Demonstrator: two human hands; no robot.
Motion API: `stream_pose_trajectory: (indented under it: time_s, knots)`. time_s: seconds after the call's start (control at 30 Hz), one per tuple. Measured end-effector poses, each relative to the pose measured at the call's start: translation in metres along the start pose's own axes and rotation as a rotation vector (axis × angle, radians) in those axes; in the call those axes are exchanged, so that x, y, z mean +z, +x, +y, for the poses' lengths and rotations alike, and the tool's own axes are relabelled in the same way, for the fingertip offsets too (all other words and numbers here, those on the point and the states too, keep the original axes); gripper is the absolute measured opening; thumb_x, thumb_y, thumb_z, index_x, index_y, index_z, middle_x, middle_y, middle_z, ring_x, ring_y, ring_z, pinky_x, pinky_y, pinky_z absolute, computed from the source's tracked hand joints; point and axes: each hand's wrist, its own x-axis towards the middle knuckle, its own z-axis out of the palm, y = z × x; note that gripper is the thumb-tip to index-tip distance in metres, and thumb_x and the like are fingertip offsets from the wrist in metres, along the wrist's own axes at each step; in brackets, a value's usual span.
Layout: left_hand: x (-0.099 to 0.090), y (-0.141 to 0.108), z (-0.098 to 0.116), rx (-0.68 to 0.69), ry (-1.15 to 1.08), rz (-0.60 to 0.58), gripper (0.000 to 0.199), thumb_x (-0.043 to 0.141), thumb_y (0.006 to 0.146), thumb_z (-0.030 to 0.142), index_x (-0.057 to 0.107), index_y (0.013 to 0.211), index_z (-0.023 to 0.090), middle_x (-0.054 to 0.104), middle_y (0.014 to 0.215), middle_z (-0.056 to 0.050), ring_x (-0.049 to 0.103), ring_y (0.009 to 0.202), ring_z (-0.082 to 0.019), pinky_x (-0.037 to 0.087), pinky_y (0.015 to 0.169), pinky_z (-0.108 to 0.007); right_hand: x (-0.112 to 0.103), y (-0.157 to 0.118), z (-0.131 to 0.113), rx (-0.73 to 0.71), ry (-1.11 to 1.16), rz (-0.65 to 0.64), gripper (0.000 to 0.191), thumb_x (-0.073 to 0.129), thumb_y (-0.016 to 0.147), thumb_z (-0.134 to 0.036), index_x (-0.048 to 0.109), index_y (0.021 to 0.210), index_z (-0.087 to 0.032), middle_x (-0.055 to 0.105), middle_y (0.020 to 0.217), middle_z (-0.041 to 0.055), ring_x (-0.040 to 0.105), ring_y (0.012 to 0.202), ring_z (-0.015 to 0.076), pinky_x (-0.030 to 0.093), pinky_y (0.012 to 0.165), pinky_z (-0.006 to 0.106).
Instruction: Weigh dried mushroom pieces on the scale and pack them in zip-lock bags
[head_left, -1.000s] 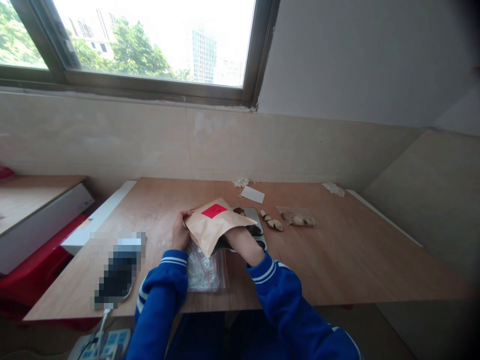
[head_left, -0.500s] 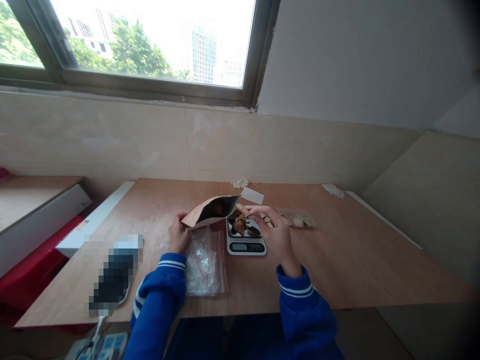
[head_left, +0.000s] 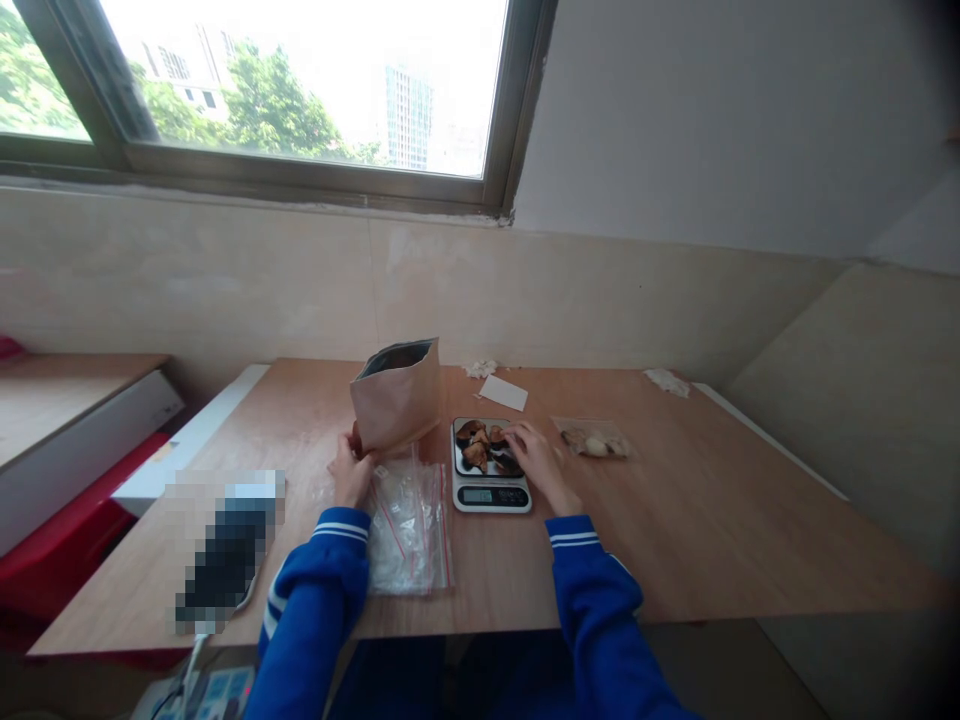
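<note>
My left hand [head_left: 351, 470] is closed on the lower left corner of a brown paper pouch [head_left: 397, 400], which is upright with its dark mouth open at the top. A small white digital scale [head_left: 491, 498] stands to the right of it, its display lit. Several curled, dried brown pieces [head_left: 475, 455] lie on the scale's plate. My right hand [head_left: 538, 462] reaches over the plate's right side, fingertips pinched on one of these pieces. Clear zip bags [head_left: 409, 535] with red seal lines lie flat between my left hand and the scale.
Right of the scale lies a clear bag with pale pieces [head_left: 596, 440]. A white card [head_left: 504, 392] and a small pale heap [head_left: 481, 369] are at the back, another pale heap [head_left: 666, 381] at the back right. A blurred phone [head_left: 229, 550] with a cable lies at the left.
The pouch has gone from tilted toward the scale to upright, a little further back and left. My right hand has lowered from beside the pouch's mouth onto the pieces on the scale.
</note>
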Motion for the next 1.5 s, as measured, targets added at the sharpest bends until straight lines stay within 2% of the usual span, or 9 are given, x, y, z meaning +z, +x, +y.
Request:
stream_pose_trajectory:
  time_s: [0.1, 0.23, 0.4, 0.57, 0.67, 0.8, 0.97, 1.13, 1.5]
  knots:
    - [0.0, -0.002, 0.003, 0.024, 0.081, -0.02, 0.033, 0.057, 0.071, 0.029, 0.046, 0.102, 0.023, 0.067, 0.099, -0.005, 0.063, 0.101, -0.026, 0.04, 0.097, -0.042, 0.001, -0.011, 0.006, 0.041, -0.055, 0.208, 0.03, 0.037, 0.096, -0.025, 0.066, 0.103, -0.02, 0.062, 0.108, 0.0117, 0.06, 0.101, 0.0245, 0.047, 0.089, 0.04]
    - [-0.001, -0.006, 0.007, 0.077, 0.13, 0.041, 0.035, 0.052, 0.075, 0.029, 0.044, 0.108, 0.021, 0.064, 0.11, -0.009, 0.058, 0.111, -0.028, 0.033, 0.102, -0.049, 0.003, -0.03, 0.019, 0.099, -0.144, 0.392, 0.029, 0.037, 0.094, -0.021, 0.065, 0.098, -0.018, 0.061, 0.1, 0.0115, 0.057, 0.101, 0.0258, 0.045, 0.092, 0.043]
    - [-0.01, -0.01, 0.014, 0.206, 0.006, 0.31, 0.034, 0.048, 0.076, 0.025, 0.048, 0.11, 0.02, 0.062, 0.115, -0.009, 0.06, 0.104, -0.024, 0.035, 0.101, -0.046, 0.007, -0.042, 0.029, 0.15, -0.204, 0.45, 0.027, 0.038, 0.089, -0.014, 0.064, 0.092, -0.018, 0.059, 0.098, 0.0106, 0.054, 0.098, 0.0253, 0.043, 0.091, 0.044]
    - [-0.023, -0.022, 0.04, 0.417, -0.029, 0.563, 0.017, 0.047, 0.079, 0.024, 0.052, 0.094, 0.018, 0.061, 0.093, -0.008, 0.059, 0.083, -0.021, 0.045, 0.083, -0.038, 0.01, -0.043, 0.028, 0.167, -0.226, 0.434, 0.026, 0.039, 0.088, -0.012, 0.064, 0.088, -0.018, 0.058, 0.098, 0.0103, 0.053, 0.096, 0.0253, 0.041, 0.089, 0.043]
    - [-0.033, -0.041, 0.071, 0.519, 0.0, 0.403, 0.014, 0.045, 0.083, 0.028, 0.053, 0.09, 0.019, 0.061, 0.086, -0.006, 0.057, 0.075, -0.019, 0.046, 0.075, -0.034, 0.011, -0.044, 0.027, 0.195, -0.231, 0.439, 0.025, 0.039, 0.088, -0.012, 0.063, 0.087, -0.019, 0.058, 0.098, 0.0103, 0.052, 0.097, 0.0257, 0.039, 0.09, 0.044]
    - [-0.052, -0.075, 0.103, 0.279, 0.107, 0.046, 0.024, 0.043, 0.089, 0.039, 0.052, 0.102, 0.021, 0.063, 0.082, -0.002, 0.057, 0.061, -0.016, 0.042, 0.06, -0.029, 0.012, -0.046, 0.027, 0.215, -0.219, 0.444, 0.025, 0.038, 0.088, -0.013, 0.062, 0.09, -0.019, 0.059, 0.1, 0.0106, 0.052, 0.098, 0.026, 0.038, 0.09, 0.044]
    - [-0.059, -0.105, 0.08, 0.002, 0.414, -0.4, 0.034, 0.036, 0.09, 0.052, 0.051, 0.084, 0.022, 0.065, 0.068, -0.004, 0.065, 0.07, -0.025, 0.044, 0.067, -0.033, 0.013, -0.046, 0.027, 0.249, -0.191, 0.513, 0.022, 0.039, 0.086, -0.014, 0.056, 0.1, -0.018, 0.061, 0.102, 0.0124, 0.051, 0.1, 0.0273, 0.038, 0.091, 0.045]
    - [-0.044, -0.111, 0.05, -0.068, 0.633, -0.501, 0.037, 0.036, 0.09, 0.053, 0.051, 0.08, 0.021, 0.07, 0.083, -0.013, 0.068, 0.086, -0.03, 0.045, 0.072, -0.037, 0.015, -0.046, 0.028, 0.243, -0.181, 0.52, 0.022, 0.039, 0.085, -0.013, 0.055, 0.1, -0.018, 0.062, 0.101, 0.0124, 0.052, 0.1, 0.0275, 0.038, 0.091, 0.046]
    - [-0.033, -0.102, 0.034, 0.063, 0.599, -0.407, 0.022, 0.044, 0.086, 0.032, 0.054, 0.069, 0.021, 0.068, 0.071, -0.01, 0.067, 0.073, -0.027, 0.041, 0.062, -0.032, 0.009, -0.05, 0.019, 0.203, -0.134, 0.525, 0.02, 0.037, 0.089, -0.016, 0.054, 0.099, -0.02, 0.06, 0.099, 0.0099, 0.053, 0.097, 0.0253, 0.041, 0.092, 0.045]
